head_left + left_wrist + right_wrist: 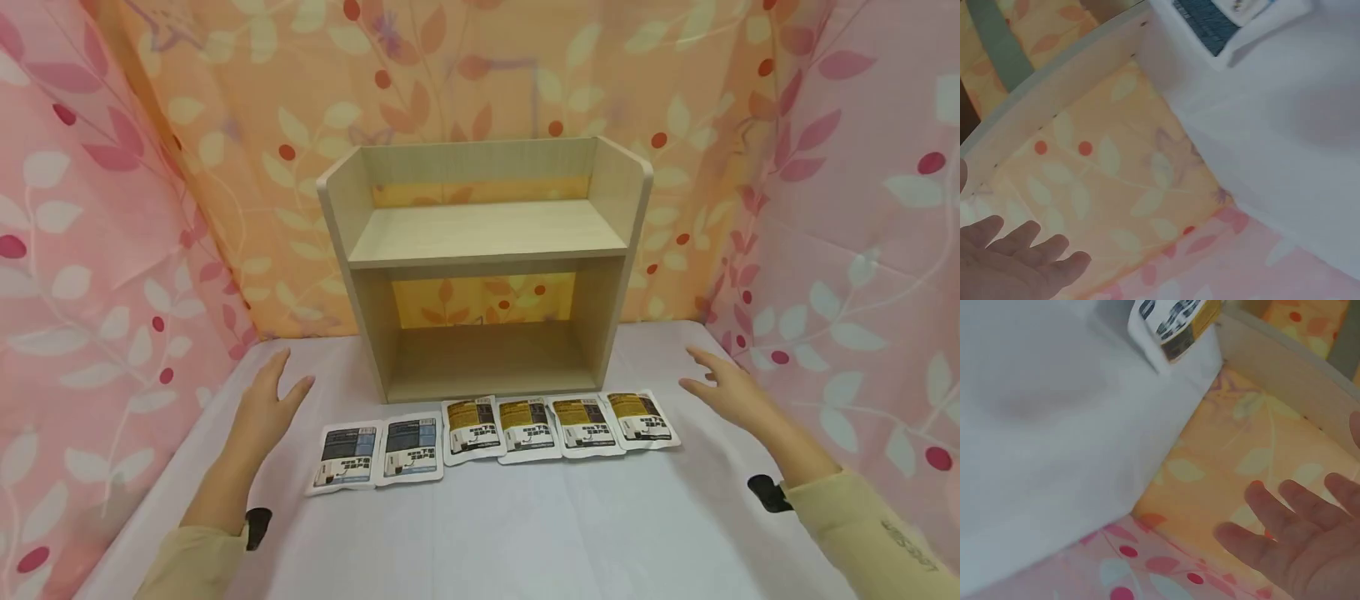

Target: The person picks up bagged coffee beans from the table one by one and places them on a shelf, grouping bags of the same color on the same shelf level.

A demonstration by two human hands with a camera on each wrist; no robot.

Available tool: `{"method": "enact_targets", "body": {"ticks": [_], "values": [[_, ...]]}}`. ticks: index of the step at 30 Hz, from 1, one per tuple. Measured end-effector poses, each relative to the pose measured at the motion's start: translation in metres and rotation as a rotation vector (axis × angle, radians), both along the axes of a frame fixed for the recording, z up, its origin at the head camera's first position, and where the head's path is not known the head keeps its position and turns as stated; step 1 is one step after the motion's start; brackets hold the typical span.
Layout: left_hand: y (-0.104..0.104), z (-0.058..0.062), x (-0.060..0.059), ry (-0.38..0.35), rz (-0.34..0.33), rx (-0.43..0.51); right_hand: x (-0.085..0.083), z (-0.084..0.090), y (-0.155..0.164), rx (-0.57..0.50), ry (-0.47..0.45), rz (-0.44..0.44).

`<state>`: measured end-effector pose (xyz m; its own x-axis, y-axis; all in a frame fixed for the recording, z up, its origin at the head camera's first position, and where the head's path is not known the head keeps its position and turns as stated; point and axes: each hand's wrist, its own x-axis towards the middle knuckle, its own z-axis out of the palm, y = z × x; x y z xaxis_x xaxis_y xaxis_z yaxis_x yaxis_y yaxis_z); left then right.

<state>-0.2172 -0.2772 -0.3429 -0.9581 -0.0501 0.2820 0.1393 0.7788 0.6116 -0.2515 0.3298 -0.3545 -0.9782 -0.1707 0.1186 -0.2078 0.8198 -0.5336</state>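
Several flat white packets lie in a row on the table before a small shelf. Two at the left, such as the blue-labelled packet (410, 447), carry blue and dark print; the others, like the yellow-labelled packet (529, 429), show yellow and brown print. My left hand (266, 400) is held left of the row, fingers spread and touching nothing; the left wrist view shows its fingers (1035, 250) extended. To the right of the row, my right hand (723, 387) is likewise apart from everything, its fingers (1272, 512) loosely straight in the right wrist view.
A pale wooden two-tier shelf (487, 257) stands at the back middle, with an upper board and a lower compartment. White cloth covers the table (510, 533). Floral curtains (465, 75) enclose the back and both sides.
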Motion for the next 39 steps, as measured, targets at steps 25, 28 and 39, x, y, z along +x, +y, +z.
{"method": "enact_targets", "body": {"ticks": [25, 28, 39], "values": [[0.06, 0.072, -0.047, 0.159, 0.018, 0.435, 0.021, -0.054, 0.005, -1.087, -0.546, -0.233], [0.063, 0.08, -0.052, 0.157, 0.026, 0.471, 0.022, -0.058, 0.003, -1.164, -0.555, -0.252], [0.069, 0.101, -0.068, 0.161, 0.055, 0.556, 0.029, -0.061, 0.003, -1.367, -0.552, -0.339]]}}
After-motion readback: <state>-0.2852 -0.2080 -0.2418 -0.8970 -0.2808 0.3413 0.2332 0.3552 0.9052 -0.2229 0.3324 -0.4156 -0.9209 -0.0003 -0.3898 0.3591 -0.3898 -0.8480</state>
